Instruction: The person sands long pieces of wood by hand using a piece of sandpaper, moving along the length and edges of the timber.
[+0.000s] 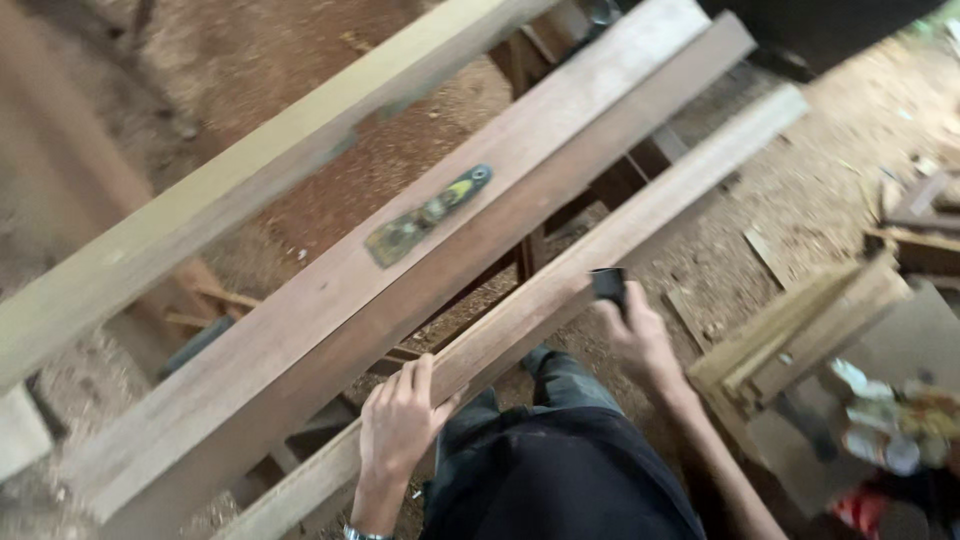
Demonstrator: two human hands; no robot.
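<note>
My left hand (pixel 400 420) grips the near edge of a long narrow wooden board (pixel 640 215) that runs diagonally from lower left to upper right. My right hand (pixel 638 335) holds a small black block (pixel 609 284) pressed against the same board's near edge, further along. A wider plank (pixel 470 260) lies parallel just beyond it. On that plank rests a flat metal hand tool with a yellow end (pixel 428 215). My dark-trousered legs (pixel 560 470) show below the boards.
A third, paler beam (pixel 220 190) runs parallel at the upper left. Stacked timber offcuts (pixel 800 330) and colourful litter (pixel 890 420) lie at the right. Sawdust covers the ground (pixel 820 170). Trestle legs (pixel 530 250) stand under the boards.
</note>
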